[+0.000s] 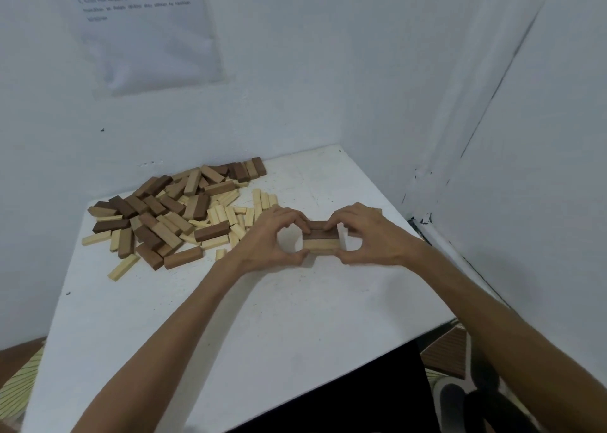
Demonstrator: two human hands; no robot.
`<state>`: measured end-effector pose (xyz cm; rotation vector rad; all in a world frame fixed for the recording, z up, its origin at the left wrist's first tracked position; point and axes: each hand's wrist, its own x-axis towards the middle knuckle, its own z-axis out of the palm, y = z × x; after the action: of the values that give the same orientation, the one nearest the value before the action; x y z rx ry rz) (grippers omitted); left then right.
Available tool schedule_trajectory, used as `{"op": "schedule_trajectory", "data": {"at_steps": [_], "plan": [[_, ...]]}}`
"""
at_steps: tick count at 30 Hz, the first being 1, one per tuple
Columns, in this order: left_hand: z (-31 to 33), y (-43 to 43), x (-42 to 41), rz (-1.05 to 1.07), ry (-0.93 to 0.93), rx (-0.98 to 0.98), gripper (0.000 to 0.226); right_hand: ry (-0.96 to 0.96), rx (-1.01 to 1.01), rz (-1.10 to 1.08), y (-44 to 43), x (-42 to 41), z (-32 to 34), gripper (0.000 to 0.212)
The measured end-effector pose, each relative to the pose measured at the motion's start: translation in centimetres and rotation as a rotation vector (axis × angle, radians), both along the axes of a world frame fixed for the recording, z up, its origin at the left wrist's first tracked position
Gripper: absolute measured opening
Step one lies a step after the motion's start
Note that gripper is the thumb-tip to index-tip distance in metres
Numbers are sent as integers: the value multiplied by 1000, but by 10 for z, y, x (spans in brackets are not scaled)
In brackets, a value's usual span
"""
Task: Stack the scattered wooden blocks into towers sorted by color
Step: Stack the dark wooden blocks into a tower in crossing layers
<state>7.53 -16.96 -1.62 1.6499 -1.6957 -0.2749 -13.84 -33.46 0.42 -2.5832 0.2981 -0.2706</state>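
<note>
From the head view, a white bench point(262, 317) stands in a corner, with a sheet of paper point(147, 38) on the wall behind it. A big pile of blocks point(170, 209), dark brown, light brown and pale all mixed up, lies at the back left of the bench. Just to the right of the pile sits a small stack point(320, 240), dark on top and pale underneath. The left hand point(262, 232) pinches its left end and the right hand point(377, 235) pinches its right end, fingers on top and thumbs low. It looks like the tower is only just begun and the hands are lining its blocks up. Next, I think, one hand needs to let go, pick a block of the right color from the pile, and lay it on gently so nothing slides.
</note>
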Motion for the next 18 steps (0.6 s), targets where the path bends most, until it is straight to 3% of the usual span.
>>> {"op": "schedule_trajectory", "data": {"at_steps": [18], "plan": [[-2, -108, -11, -143, 15, 72, 40, 17, 64, -225, -77, -38, -12, 51]]}}
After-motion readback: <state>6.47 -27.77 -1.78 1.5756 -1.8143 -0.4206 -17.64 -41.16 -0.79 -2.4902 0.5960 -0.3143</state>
